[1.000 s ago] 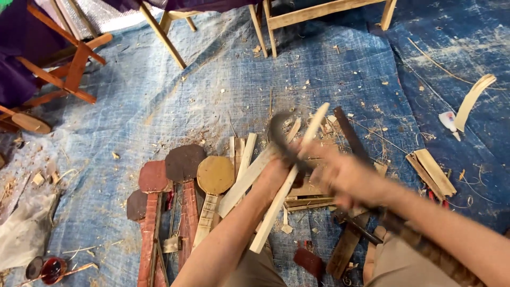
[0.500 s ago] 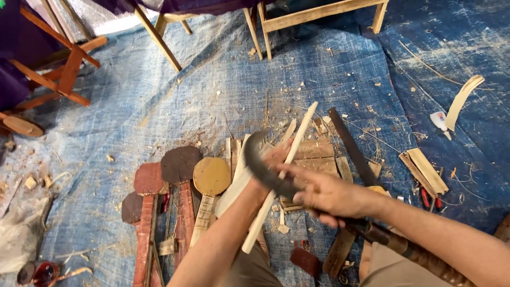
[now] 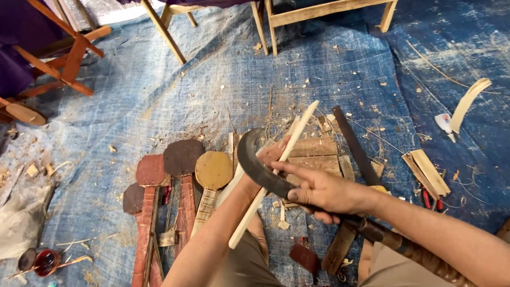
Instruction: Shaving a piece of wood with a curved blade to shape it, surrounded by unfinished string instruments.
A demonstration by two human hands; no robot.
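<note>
My left hand [image 3: 272,153] grips a long pale wooden strip [image 3: 295,133] that slants from lower left to upper right over the blue tarp. My right hand [image 3: 319,190] holds a dark curved sickle-like blade [image 3: 252,159] by its handle end, its forefinger laid along the blade's back. The blade's curved edge rests against the strip just beside my left hand. My knees show at the bottom of the view.
Several round-headed wooden pieces [image 3: 181,159] in brown and tan lie on the tarp at left. A stack of wooden slats [image 3: 313,154] and a dark flat bar [image 3: 353,146] lie behind the hands. Wooden stool legs [image 3: 164,32] stand beyond. Shavings, a small red-filled jar [image 3: 45,261] and a pale curved sliver [image 3: 467,103] lie around.
The curved blade has swung down from near the strip's upper part to the strip's middle, beside my left hand. The strip has tilted slightly.
</note>
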